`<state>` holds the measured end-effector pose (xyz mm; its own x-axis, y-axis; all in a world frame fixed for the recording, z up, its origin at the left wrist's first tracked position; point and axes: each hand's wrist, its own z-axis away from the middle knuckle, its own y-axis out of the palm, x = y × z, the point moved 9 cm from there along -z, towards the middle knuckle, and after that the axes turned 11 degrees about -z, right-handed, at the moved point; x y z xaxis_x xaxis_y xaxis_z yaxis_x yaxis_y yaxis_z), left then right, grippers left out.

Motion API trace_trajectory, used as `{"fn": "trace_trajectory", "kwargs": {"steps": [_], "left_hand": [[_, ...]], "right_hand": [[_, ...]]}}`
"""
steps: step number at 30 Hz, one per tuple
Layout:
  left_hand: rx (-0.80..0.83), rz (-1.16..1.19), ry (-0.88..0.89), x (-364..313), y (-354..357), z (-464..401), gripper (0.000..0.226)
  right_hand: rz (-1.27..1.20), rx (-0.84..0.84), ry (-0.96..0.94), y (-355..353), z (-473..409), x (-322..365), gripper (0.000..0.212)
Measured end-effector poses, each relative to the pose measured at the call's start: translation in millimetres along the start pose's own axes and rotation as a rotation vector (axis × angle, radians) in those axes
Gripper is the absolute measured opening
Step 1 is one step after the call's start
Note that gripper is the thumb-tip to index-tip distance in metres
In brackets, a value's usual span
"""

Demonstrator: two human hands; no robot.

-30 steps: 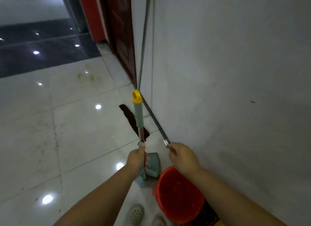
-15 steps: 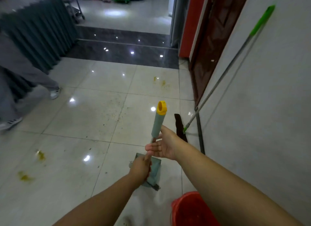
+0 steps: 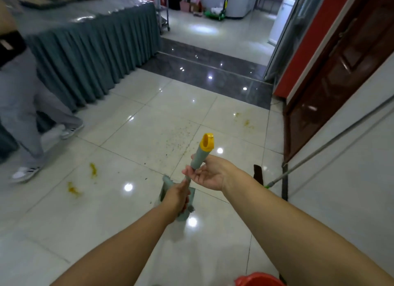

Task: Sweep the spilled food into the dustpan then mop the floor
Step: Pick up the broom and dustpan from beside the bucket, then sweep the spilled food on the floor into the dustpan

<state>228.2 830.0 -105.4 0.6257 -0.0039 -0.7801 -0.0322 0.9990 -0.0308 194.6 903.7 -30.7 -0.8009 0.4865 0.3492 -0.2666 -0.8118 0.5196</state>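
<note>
My left hand [image 3: 177, 197] is shut on the thin lower shaft of the teal dustpan [image 3: 166, 184], which stands on the white tiles. The dustpan handle [image 3: 200, 155] has a grey grip and a yellow cap. My right hand [image 3: 211, 174] is open, palm up, with its fingers touching the bottom of that grip. Yellow spilled food [image 3: 93, 169] lies in smears to the left, with another yellow smear [image 3: 246, 122] further off on the right. Dark crumbs [image 3: 177, 141] are scattered ahead. The mop [image 3: 330, 145] leans against the right wall, its dark head [image 3: 258, 175] on the floor.
A red bucket [image 3: 260, 280] sits at the bottom edge by my right arm. A person in grey trousers [image 3: 32, 115] walks at the left beside a table with a grey-green skirt [image 3: 96, 57]. A brown door [image 3: 341, 72] and the white wall close the right side.
The view has swung from the wall towards the room. My right hand let go of the mop handle and moved to the dustpan handle. My left hand keeps its grip.
</note>
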Motion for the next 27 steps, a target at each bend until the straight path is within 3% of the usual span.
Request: {"fn": "trace_trajectory", "kwargs": {"steps": [8, 17, 23, 27], "left_hand": [[-0.084, 0.089, 0.049, -13, -85, -18, 0.048], [-0.456, 0.034, 0.042, -8, -199, -23, 0.056], [-0.687, 0.153, -0.057, 29, -299, -4, 0.058], [-0.800, 0.253, -0.089, 59, -355, 20, 0.056]], "right_hand": [[0.056, 0.093, -0.021, 77, -27, -24, 0.015], [0.193, 0.250, 0.050, 164, -69, -78, 0.015], [0.366, 0.064, 0.217, 162, -114, -116, 0.024], [0.377, -0.025, 0.239, 165, -140, -140, 0.010]]}}
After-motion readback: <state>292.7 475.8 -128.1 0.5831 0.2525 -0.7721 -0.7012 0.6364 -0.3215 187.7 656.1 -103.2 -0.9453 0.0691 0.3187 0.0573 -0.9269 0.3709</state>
